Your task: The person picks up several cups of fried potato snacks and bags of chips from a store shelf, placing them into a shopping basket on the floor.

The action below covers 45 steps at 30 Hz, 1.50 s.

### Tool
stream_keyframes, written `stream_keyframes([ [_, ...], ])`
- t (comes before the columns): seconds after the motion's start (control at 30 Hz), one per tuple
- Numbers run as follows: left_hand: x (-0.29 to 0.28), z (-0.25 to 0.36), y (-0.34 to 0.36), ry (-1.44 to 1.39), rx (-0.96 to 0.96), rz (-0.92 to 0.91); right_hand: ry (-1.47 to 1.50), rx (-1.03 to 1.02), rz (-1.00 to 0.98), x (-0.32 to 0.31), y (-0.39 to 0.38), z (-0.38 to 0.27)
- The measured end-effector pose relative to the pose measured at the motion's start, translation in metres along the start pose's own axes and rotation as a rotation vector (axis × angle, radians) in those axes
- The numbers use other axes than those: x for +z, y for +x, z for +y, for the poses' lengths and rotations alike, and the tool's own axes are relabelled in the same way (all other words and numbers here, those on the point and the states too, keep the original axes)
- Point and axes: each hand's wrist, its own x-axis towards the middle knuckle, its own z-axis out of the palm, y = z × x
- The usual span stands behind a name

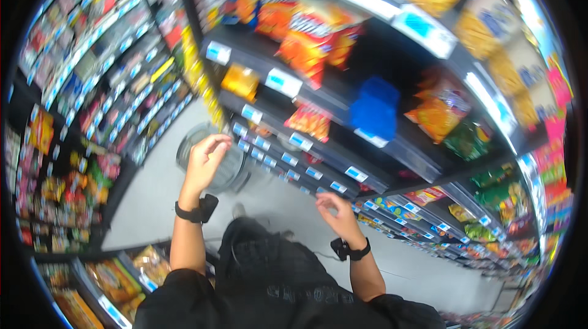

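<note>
My left hand (208,156) is raised over a round grey-green basket-like container (234,173) on the floor. Its fingers are loosely bent with nothing in them. My right hand (338,214) hovers beside the lower shelves, holding nothing, its thumb and fingers slightly apart. A dark band with a small black device sits on each wrist. Ahead, a dark shelf holds large orange snack bags (309,35). One shelf down are a yellow-orange bag (240,82), a red-and-orange bag (308,119) and a blue item (375,108), blurred by motion.
Price tags (283,83) line the shelf edges. More orange bags (440,111) and a dark green bag (468,140) stand to the right. Packed shelves (116,65) rise at the left. Packaged goods (152,263) lie at the lower left. Grey floor (147,191) runs between the shelves.
</note>
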Motion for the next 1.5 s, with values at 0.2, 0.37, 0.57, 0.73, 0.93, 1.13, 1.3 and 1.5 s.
stream_keyframes([
  [0.2,-0.084,-0.106,-0.087,0.375,-0.291,0.221,-0.049,0.103,-0.206,0.076,0.054,0.03],
  [0.37,-0.145,-0.174,-0.115,0.372,-0.409,0.331,-0.143,0.139,-0.453,0.172,0.125,0.058],
  [0.57,-0.209,-0.259,-0.115,0.297,-0.486,0.293,-0.315,0.198,-0.745,0.304,0.212,0.131],
  [0.73,-0.243,-0.321,-0.112,0.305,-0.572,0.267,-0.473,0.152,-0.881,0.4,0.273,0.238],
  [0.93,-0.247,-0.41,-0.108,0.169,-0.683,0.345,-0.448,0.266,-0.892,0.501,0.34,0.381],
  [1.13,-0.212,-0.522,-0.099,0.137,-0.768,0.378,-0.668,0.197,-0.924,0.604,0.41,0.524],
  [1.3,-0.171,-0.602,-0.081,-0.001,-0.815,0.474,-1.012,-0.31,-1.036,0.681,0.455,0.61],
  [1.5,-0.138,-0.663,-0.067,-0.123,-0.863,0.45,-1.21,-0.318,-0.935,0.757,0.48,0.699],
])
